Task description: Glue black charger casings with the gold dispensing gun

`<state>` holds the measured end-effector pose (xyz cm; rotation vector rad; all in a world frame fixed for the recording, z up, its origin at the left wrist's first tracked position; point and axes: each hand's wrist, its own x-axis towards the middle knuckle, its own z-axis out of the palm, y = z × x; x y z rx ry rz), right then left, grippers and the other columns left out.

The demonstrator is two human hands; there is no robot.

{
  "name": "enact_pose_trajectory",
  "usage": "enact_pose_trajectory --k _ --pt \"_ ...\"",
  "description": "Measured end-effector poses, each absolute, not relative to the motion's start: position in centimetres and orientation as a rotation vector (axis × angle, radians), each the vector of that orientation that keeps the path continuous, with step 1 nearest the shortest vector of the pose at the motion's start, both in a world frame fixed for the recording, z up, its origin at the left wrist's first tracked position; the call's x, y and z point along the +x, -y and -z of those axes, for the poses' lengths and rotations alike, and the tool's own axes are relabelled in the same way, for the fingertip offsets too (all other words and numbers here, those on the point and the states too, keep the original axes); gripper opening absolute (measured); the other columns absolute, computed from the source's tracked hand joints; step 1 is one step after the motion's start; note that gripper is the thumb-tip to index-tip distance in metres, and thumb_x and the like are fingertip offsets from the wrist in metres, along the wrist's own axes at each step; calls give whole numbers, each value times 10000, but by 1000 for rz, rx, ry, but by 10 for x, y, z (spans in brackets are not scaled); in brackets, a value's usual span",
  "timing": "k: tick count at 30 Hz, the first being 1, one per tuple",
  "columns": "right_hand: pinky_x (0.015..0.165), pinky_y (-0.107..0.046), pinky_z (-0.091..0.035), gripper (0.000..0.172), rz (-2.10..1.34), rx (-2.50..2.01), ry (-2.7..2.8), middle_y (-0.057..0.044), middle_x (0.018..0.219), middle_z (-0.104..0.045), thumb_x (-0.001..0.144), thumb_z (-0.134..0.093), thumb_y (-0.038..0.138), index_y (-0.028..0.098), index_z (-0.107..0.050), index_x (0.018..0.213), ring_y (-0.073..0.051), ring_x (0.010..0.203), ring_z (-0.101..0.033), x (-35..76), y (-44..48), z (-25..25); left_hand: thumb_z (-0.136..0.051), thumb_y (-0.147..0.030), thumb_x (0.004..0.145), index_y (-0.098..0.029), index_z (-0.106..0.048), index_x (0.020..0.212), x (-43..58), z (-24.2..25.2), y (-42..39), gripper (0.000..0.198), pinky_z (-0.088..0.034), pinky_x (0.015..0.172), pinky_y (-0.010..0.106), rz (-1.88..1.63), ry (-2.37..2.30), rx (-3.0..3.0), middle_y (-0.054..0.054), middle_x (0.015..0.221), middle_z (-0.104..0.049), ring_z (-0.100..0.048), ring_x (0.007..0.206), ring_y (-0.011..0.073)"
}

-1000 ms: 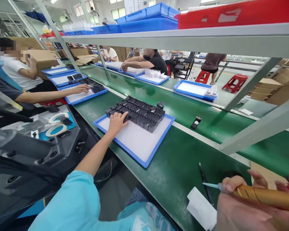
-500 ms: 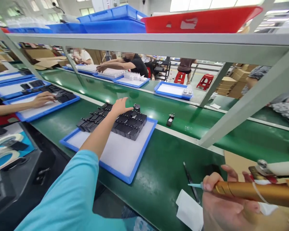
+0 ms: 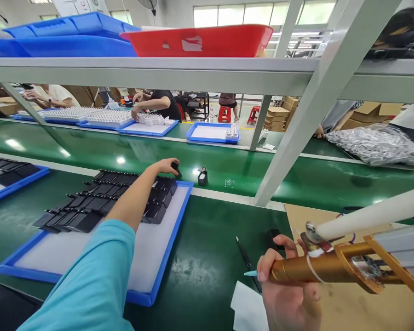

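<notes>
My left hand reaches past the far right corner of a blue-rimmed tray, its fingers closed on a black plug adapter. Rows of similar black adapters fill the back part of that tray, under my forearm. Another black adapter, prongs up, stands just right on the green belt. At the lower right my right hand is wrapped round a gold glue dispenser, whose light blue tapered tip points left. Beneath the tip lie black tweezers and a white paper.
A slanted white post and a shelf with a red tray stand ahead. A white rod joins the dispenser. Cardboard lies at right. Across the belt a person in black handles white parts in trays.
My view has swung to the right. My left hand, spread above the adapters before, is now closed on a black adapter at the tray's far corner. My right hand still holds the dispenser.
</notes>
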<state>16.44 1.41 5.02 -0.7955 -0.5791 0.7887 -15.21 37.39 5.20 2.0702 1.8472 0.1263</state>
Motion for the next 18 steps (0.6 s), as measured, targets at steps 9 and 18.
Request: enact_pose_trajectory --k 9,18 --pt "397 -330 -360 472 -803 -763 653 -38 1028 -536 761 -506 582 337 -486 1164 -127 402 -517 165 -14 -50 -770 -190 526 -212 -360 1449 -79 -30 -386 1011 -543 732 274 145 -1500 2109 124 1288 -614 -667 948 248" --pt "408 -298 -376 366 -795 -680 707 -27 1039 -563 797 -497 537 352 -539 1111 -110 432 -537 164 -17 -48 -776 -373 605 -169 -529 1308 -87 -37 -375 772 -545 815 277 84 -1523 2223 115 1271 -634 -640 1071 270"
